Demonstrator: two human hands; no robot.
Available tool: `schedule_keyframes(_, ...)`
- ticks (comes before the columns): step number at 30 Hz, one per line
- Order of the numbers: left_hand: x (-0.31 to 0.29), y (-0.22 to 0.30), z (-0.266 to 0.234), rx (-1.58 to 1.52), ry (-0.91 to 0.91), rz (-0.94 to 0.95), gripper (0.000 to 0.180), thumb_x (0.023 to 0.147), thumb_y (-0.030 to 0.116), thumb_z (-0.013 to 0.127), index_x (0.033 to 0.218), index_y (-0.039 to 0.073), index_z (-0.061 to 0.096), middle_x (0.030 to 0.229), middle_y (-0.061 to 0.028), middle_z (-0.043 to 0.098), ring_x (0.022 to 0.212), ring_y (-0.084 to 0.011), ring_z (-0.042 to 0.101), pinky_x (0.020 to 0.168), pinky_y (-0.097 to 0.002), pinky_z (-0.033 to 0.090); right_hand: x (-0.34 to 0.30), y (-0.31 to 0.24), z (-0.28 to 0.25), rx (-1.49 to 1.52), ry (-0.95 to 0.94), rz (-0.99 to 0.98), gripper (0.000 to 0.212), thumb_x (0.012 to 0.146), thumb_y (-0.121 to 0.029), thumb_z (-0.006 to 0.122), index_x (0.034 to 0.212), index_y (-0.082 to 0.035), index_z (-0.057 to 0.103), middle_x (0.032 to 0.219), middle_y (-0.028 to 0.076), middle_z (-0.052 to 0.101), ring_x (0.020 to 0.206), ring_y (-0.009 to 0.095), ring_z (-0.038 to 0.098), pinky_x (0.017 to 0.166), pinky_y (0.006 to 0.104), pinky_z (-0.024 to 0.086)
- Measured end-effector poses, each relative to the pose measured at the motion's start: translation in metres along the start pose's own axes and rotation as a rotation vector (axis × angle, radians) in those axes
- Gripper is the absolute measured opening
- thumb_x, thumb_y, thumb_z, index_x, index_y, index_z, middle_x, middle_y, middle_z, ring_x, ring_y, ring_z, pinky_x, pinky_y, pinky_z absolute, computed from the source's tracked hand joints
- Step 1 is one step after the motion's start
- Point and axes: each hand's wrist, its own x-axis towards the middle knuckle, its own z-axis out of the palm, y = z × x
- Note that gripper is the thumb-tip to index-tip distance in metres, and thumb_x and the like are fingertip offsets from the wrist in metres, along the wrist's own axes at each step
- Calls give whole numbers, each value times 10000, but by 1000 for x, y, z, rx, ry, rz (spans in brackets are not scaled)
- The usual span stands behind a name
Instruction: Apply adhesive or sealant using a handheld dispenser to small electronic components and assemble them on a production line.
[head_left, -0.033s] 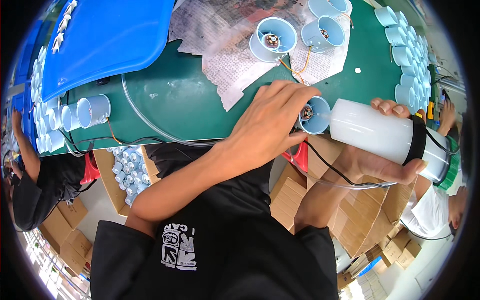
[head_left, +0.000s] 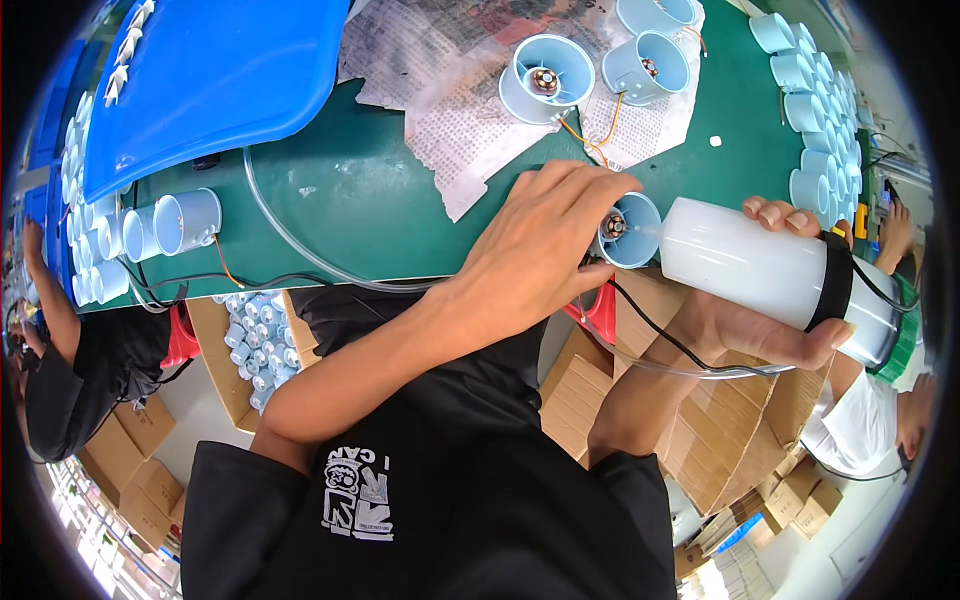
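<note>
My left hand (head_left: 545,235) grips a light-blue round plastic motor housing (head_left: 642,232) at the table's front edge. The housing lies on its side, its open mouth toward the right, and a copper-wound core shows inside. In my right hand (head_left: 765,330) is a white translucent dispensing bottle (head_left: 740,250) with a black band and a green cap. It is tilted, and its thin nozzle reaches into the housing's mouth. Whether the nozzle touches the core cannot be made out. A clear hose and a black cable run near the bottle.
Further housings (head_left: 545,80) with orange wires stand on newspaper (head_left: 430,100) on the green table (head_left: 380,220). A blue tray (head_left: 230,90) lies far left. More housings are grouped at the left and right (head_left: 805,110). Cardboard boxes (head_left: 715,410) stand below; people work at both sides.
</note>
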Motion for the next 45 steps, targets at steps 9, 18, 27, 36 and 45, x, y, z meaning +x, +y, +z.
schedule_keyframes(9,-1,-1,1,-5,19,8,595,657,55,766,1194,80,511,1151,-102,567,1115,-305,505,953,-401,386,-4,-7,4,-112,-109,-103,851,709,-767,488,1042,15,518,942,168,560,773,318,563,723,445,454)
schedule_keyframes(18,-2,-1,3,-1,33,8,589,656,54,763,1190,79,513,1149,-96,569,1109,-305,506,947,-402,392,-6,-3,5,-96,-73,-102,860,711,-773,482,999,36,521,914,169,559,768,316,562,727,447,452)
schedule_keyframes(27,-3,-4,0,1,40,14,577,663,60,759,1184,80,512,1150,-95,565,1101,-313,502,946,-407,392,-8,-2,12,-39,-122,-64,844,680,-720,560,979,69,535,930,157,537,827,282,511,812,423,403)
schedule_keyframes(36,-22,5,-14,-76,89,24,643,686,65,749,1262,44,465,1173,-153,527,1131,-341,466,974,-418,386,-6,-49,-1,-93,150,-326,830,622,-542,705,1114,56,405,910,94,419,803,201,455,735,331,382)
schedule_keyframes(45,-69,-5,-100,282,388,-400,609,704,46,771,1240,18,483,1209,-144,532,1149,-321,494,990,-384,390,-9,-56,-28,85,79,-281,882,670,-595,643,1179,73,373,897,118,402,767,205,405,701,333,340)
